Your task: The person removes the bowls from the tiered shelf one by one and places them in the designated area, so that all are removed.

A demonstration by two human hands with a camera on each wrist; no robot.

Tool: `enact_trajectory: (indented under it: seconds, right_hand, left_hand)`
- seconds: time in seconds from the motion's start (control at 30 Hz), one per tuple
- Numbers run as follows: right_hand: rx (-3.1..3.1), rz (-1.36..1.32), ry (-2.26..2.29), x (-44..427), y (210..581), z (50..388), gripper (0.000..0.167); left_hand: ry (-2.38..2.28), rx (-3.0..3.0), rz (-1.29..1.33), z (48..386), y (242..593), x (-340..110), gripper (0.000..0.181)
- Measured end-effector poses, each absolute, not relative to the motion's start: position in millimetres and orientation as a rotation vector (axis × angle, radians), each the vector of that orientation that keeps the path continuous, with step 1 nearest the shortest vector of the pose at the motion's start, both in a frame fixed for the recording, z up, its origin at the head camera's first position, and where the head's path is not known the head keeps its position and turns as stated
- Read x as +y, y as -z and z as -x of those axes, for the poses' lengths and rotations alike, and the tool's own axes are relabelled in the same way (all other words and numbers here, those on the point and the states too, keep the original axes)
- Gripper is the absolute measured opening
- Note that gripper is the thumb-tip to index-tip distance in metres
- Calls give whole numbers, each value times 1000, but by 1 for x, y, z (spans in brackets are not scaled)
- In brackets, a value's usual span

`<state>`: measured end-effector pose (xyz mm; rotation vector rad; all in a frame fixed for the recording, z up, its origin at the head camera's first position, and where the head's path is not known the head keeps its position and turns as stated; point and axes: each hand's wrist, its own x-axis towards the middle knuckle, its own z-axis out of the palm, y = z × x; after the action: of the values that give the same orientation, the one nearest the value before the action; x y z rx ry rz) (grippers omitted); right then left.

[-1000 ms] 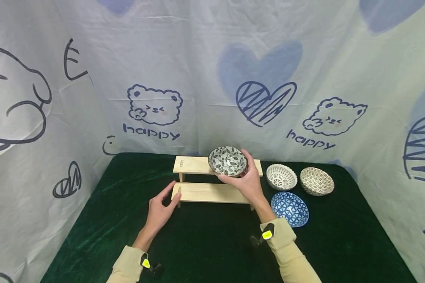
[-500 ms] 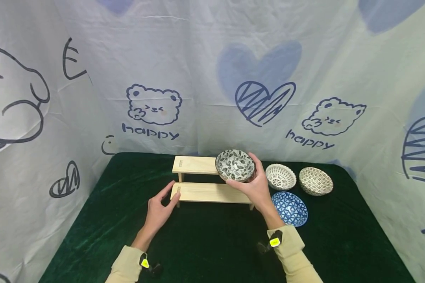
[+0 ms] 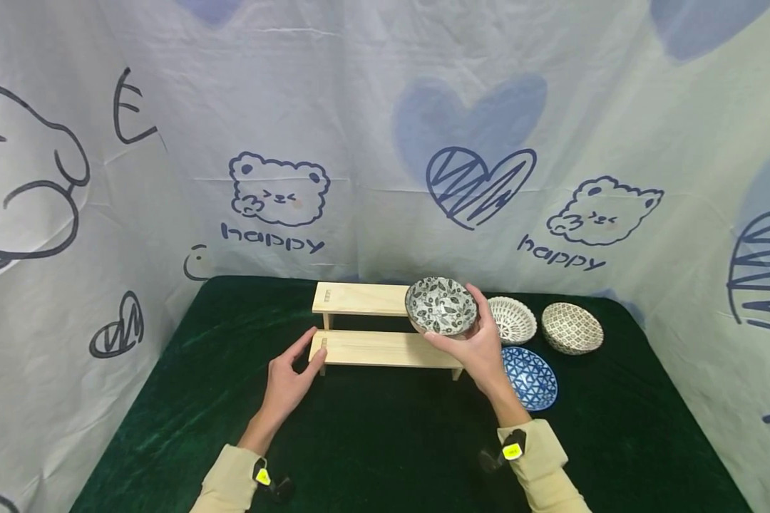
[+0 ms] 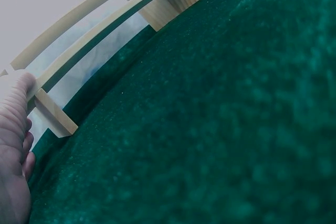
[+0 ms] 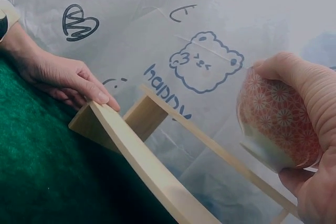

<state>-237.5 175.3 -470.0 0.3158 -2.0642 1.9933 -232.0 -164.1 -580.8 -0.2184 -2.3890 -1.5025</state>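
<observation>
My right hand [image 3: 476, 348] grips a small bowl [image 3: 440, 306] by its right side, thumb in front. Dark leaves pattern its white inside; the right wrist view shows the bowl's outside [image 5: 278, 119] with a reddish flower pattern. It is held up, tilted, over the right part of a two-tier wooden stand [image 3: 385, 349]. My left hand [image 3: 286, 381] holds the left end of the stand's lower board, its thumb [image 4: 21, 82] against the board in the left wrist view. Some fingers of both hands are hidden.
Right of the stand lie a white openwork-looking bowl [image 3: 515, 320], a beige patterned bowl [image 3: 573, 329] and a blue-and-white bowl [image 3: 532, 379], partly behind my right hand and arm. Dark green cloth [image 3: 385, 442] covers the table. A printed curtain [image 3: 372, 235] hangs close behind.
My right hand has carried the bowl to the right and slightly nearer, away from the middle of the upper board. The left hand stays on the stand's end.
</observation>
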Motion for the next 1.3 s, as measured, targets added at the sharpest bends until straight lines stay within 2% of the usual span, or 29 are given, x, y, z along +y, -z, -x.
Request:
enact_trajectory:
  seconds: [0.87,1.3]
  right_hand:
    - [-2099,-168,-1929,215,480,216,107]
    - [-2195,11,-1768,246,484,201,108]
  left_hand:
    - [1514,-2391,220,231,581,-164,58]
    - [1503,-2398,221,232,582,-164,58]
